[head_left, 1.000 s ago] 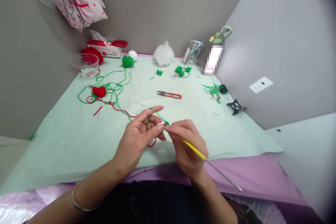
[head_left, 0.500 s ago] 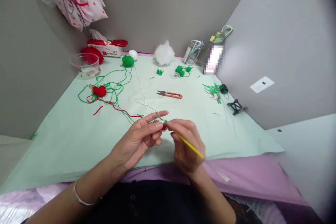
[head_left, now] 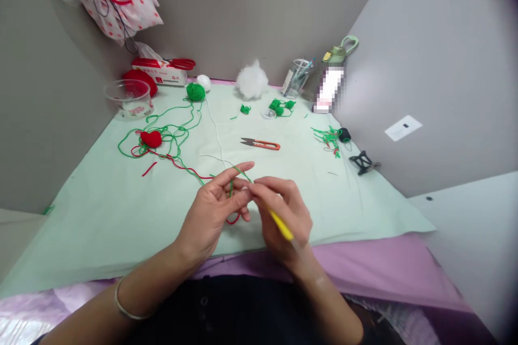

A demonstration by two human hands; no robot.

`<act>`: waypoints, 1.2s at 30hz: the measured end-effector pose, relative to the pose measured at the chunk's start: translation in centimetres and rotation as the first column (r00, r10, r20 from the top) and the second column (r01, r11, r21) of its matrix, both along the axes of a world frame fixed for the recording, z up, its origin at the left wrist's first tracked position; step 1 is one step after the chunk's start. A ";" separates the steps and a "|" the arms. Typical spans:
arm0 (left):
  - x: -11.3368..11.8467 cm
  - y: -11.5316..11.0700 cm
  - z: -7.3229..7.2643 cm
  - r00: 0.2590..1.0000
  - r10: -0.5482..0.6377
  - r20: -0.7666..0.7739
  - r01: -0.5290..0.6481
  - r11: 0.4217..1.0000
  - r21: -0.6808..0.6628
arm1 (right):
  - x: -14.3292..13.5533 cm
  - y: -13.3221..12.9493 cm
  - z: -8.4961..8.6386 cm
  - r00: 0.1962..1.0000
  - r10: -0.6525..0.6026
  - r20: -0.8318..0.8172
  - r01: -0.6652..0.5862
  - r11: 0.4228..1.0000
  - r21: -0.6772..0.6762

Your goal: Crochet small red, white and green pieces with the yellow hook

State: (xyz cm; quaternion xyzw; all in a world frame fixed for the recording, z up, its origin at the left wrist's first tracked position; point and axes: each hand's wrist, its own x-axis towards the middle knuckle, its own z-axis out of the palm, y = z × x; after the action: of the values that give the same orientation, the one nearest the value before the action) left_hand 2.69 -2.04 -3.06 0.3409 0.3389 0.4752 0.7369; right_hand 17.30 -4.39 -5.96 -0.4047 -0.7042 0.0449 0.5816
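Pinching: the right hand is curling closed round a yellow tool.
Left hand: thumb and fingers are pinching a small piece, mostly hidden between both hands; green yarn is crossing the extended index finger.
Cloth: snips are lying beyond the hands, a red bundle to their left.
Back: a green ball and white fluff are sitting before the grey wall.

Bench: bright, evenly lit, shadows soft; light source out of view.
Left wall: dimmer than the paler right wall.
Hook: motion-blurred, its far end a faint streak.
Bottle: coarse pixel blocks mask the area below its top.
Right edge: dark, curved corners, wide-angle stretching.
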 end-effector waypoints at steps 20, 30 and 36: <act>-0.7 0.6 0.4 0.995 -0.091 -0.036 0.091 0.996 -0.009 | 1.2 0.8 1.0 0.718 0.171 -0.674 -0.476 0.828 -0.297; -0.6 0.3 0.8 0.996 -0.073 -0.056 0.075 0.997 0.034 | 1.3 0.6 1.7 0.682 0.157 -0.714 -0.479 0.834 -0.274; -0.7 0.2 0.3 0.989 -0.032 -0.142 0.051 0.991 0.127 | 1.4 -0.5 1.9 0.940 0.095 -0.329 -0.176 0.957 -0.229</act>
State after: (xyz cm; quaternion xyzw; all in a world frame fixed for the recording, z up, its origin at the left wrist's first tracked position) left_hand 1.94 -1.84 -2.76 0.4278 0.3509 0.4558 0.6973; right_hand 18.68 -4.90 -4.10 -0.4138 -0.6172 0.2390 0.6250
